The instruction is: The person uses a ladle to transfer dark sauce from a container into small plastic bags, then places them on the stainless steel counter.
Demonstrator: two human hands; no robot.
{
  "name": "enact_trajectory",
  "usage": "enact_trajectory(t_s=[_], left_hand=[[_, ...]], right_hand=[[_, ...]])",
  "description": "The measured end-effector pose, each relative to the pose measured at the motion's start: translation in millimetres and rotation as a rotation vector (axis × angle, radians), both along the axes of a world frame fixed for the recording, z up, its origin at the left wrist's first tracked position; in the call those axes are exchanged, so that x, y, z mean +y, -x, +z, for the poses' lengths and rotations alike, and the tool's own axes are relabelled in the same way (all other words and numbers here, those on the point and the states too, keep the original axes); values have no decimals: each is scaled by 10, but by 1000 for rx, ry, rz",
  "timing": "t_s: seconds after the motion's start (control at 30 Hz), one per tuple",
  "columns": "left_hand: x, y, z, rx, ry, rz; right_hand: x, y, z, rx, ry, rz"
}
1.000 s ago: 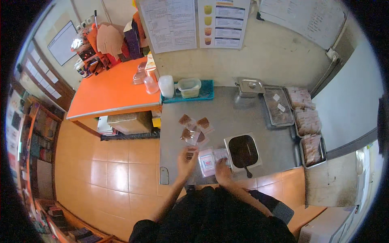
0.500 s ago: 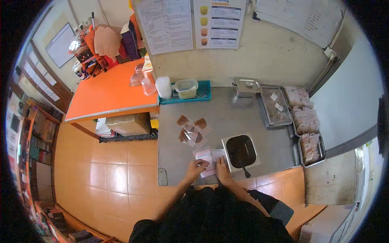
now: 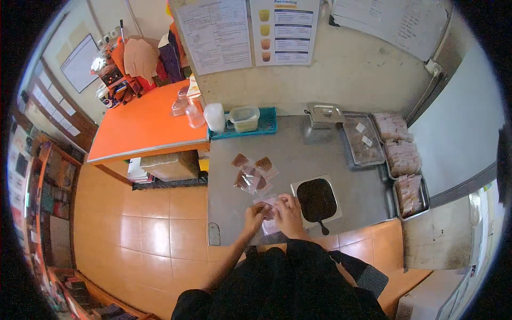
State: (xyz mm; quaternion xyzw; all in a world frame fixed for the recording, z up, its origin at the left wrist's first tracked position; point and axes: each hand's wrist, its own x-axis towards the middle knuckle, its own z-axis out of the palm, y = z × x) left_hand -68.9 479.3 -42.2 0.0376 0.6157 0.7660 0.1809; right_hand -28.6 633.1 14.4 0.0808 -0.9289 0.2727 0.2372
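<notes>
My left hand (image 3: 257, 213) and my right hand (image 3: 288, 212) meet over a small clear plastic bag (image 3: 271, 225) lying on the steel counter (image 3: 298, 154) near its front edge; both grip it. Just right of my right hand sits a square steel container (image 3: 317, 200) full of dark brown paste, with a dark spoon handle (image 3: 323, 228) sticking out toward me. Beyond my hands lie several filled clear pouches (image 3: 250, 170) with brown contents.
A steel tray (image 3: 362, 141) and stacked packets (image 3: 402, 160) line the counter's right side. A teal tray (image 3: 266, 125) with a lidded tub (image 3: 244, 117) and a white jug (image 3: 215, 117) stands at the back. An orange table (image 3: 144, 125) is at left, tiled floor below.
My left hand has come back from the pouches farther out and joined my right hand on the bag near the counter's front edge.
</notes>
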Motion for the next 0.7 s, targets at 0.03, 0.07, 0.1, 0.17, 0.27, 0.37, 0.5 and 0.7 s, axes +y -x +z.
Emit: enact_trajectory(t_s=[0.03,0.07,0.1,0.17,0.27,0.37,0.5,0.7], left_hand=[[-13,14,69,-5,43,-93],[-23,30,117,-10,85,-187],[-28,50,131,-10,85,-189],[-73,86,118,261,331,-196],[-114,104,156,323,296,-137],[-4,76,485,756,486,-8],[210,-184,877,847,976,326],[140,-141,694,230,396,-494]], right_hand=[[32,37,54,-4,77,-6],[60,49,86,-8,154,-13],[104,38,83,-8,153,-15],[180,28,103,-248,363,78],[236,-39,184,-473,470,83],[351,-73,182,-584,490,133],[355,-133,262,-601,412,84],[487,-222,252,-599,584,185]])
